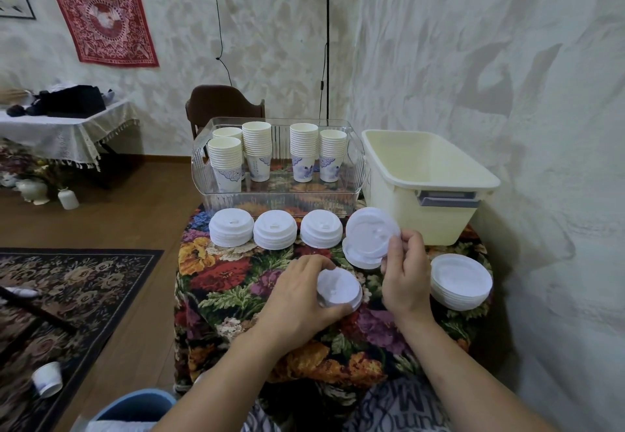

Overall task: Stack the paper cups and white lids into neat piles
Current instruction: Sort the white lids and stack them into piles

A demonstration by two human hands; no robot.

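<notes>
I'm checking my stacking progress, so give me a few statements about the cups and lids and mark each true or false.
1. The cup stacks stand inside the clear bin. True.
2. The cream tub is full of lids. False: it shows none.
3. The right hand holds a lid. True.
4. The left hand is idle. False: it grips a small lid stack.
5. Three lid piles line the clear bin's front. True.

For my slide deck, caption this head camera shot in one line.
Left hand and right hand each hold a white lid beside lid stacks; cup stacks fill the clear bin.
</notes>
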